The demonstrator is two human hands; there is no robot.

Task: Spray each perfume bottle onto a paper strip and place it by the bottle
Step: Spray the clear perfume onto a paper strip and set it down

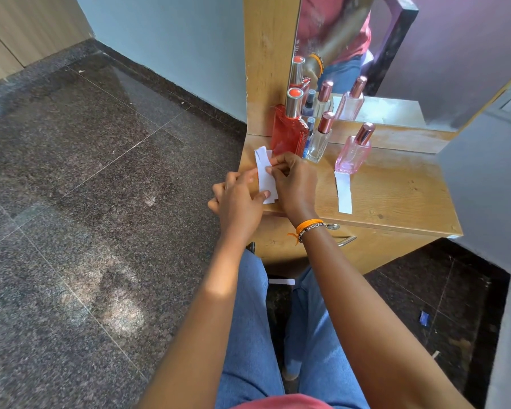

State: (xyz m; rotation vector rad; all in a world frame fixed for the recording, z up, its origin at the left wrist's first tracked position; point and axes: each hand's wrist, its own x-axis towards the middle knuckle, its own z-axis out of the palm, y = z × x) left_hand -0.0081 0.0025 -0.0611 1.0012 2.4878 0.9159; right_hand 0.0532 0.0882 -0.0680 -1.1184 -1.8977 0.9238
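We note a wooden bench point(396, 187) set in a corner against a pale wall, with a mirror point(366, 39) above its rear edge and a dark speckled stone floor point(86, 202) on both sides. A drawer handle point(347, 240) shows under the front edge.

Four bottles stand near the back: a red bottle point(289, 131) at the left, a slim blue bottle point(309, 137) largely hidden between it and a clear bottle point(320, 137), and a pink bottle point(355, 149) apart to the right. One paper strip point(344, 191) lies flat on the bench, its upper end touching the base of the pink bottle.

Both hands meet at the bench's left front corner, in front of the red bottle, on several loose strips point(265, 175). The left hand point(239, 199) has its fingers curled, thumb and forefinger pinching the strips' left edge. The right hand point(295, 184) pinches their right edge at the fingertips and covers part of them. We cannot count the strips held.

The right wrist carries an orange thread and a beaded band point(309, 227). Another strip point(281, 281) lies low between the knees; whether it rests on the floor we cannot tell. A small blue scrap point(424, 317) lies on the floor at right. The mirror repeats the bottles and an arm.
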